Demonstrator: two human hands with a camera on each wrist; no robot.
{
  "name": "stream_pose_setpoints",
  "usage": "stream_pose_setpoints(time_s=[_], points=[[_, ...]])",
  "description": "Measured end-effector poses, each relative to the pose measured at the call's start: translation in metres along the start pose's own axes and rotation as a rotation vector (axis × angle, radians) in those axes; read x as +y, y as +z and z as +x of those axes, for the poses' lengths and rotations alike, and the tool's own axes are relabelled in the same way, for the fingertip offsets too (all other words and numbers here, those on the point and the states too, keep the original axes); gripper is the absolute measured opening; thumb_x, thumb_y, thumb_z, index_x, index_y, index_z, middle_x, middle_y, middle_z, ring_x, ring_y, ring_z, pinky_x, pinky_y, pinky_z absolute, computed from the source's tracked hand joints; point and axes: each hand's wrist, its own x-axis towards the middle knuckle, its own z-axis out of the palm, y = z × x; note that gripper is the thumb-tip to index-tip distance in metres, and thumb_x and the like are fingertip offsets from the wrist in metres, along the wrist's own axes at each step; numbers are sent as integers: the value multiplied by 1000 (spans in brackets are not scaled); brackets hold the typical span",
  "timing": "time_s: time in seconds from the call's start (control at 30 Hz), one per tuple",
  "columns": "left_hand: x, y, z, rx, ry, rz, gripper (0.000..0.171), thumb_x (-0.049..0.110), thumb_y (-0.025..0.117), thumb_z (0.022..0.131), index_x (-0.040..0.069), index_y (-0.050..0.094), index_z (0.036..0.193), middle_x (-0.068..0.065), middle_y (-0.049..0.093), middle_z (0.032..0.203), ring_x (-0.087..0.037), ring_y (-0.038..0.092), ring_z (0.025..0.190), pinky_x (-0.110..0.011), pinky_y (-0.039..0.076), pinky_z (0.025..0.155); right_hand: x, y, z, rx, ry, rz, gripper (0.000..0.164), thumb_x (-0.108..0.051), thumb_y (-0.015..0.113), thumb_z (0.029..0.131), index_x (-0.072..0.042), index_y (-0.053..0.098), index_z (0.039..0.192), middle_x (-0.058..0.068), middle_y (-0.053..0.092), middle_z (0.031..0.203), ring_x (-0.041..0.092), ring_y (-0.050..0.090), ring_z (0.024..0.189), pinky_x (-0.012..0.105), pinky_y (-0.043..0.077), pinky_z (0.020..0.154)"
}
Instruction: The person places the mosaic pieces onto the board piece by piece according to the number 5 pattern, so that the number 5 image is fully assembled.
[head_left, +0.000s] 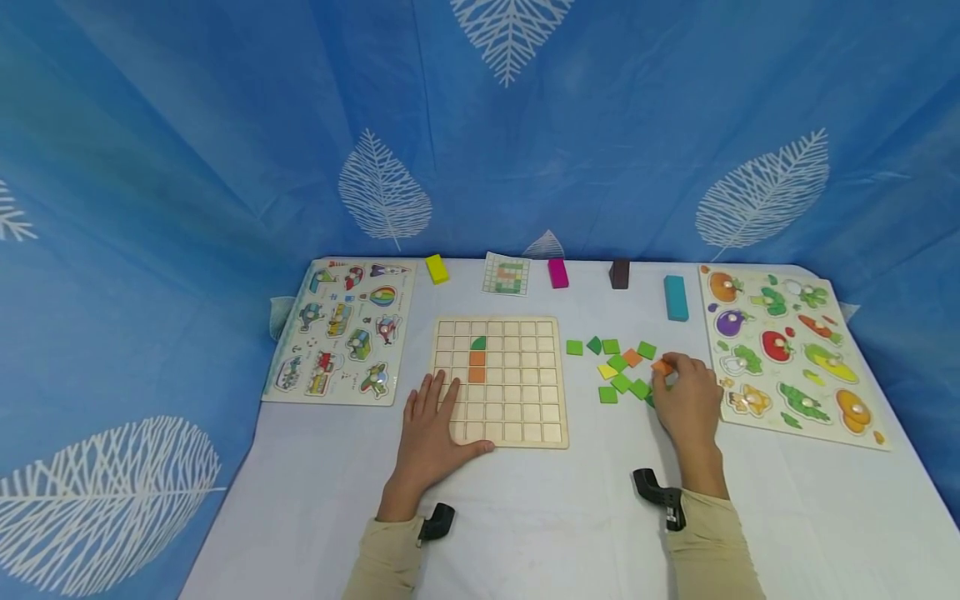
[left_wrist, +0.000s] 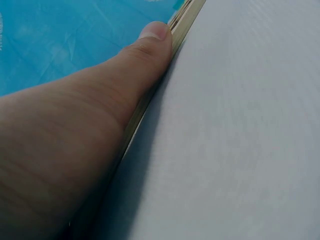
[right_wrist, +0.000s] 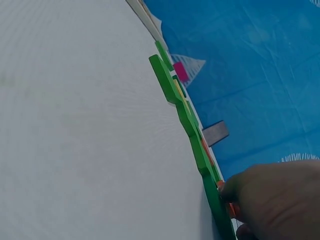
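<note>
My left hand lies with spread fingers over the lower left corner of a wooden grid board. In the left wrist view its thumb rests along the board's edge. On the board, a green curved-edge piece sits above two orange square tiles in one column. Off to the right, my right hand pinches an orange tile between thumb and fingers. Beside it lie loose green tiles, a yellow tile and another orange tile. The right fingers partly hide a dark green piece.
A vehicle puzzle board lies at the left, a vegetable puzzle board at the right. Along the back are a yellow block, a pattern card, a magenta block, a dark brown block and a teal block.
</note>
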Motion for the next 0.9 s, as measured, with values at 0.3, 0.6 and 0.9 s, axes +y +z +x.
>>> stream_pose_setpoints(time_s=[0.3,0.6,0.9], points=[[-1,2,1,9,-1,20,119,77,74,70,14,31,162,-10,15,173,-32,8,161,-56,11,128,0,-2,-2,20,-15,-31,37,-19,58,101,5,61,129,32,60,130,49,51,117,61,37,92],[0,1,0,-10,-7,7,119,77,74,71,14,30,162,-10,14,173,-32,6,161,-56,9,128,-15,7,-6,27,-121,75,34,-17,62,100,2,63,128,29,61,131,46,52,120,60,40,104],[-2,2,0,5,9,14,119,76,74,71,13,29,162,-11,14,173,-32,7,161,-56,10,128,-65,35,-22,-62,-437,131,25,-17,71,96,-3,69,116,18,69,117,38,60,117,56,43,108]])
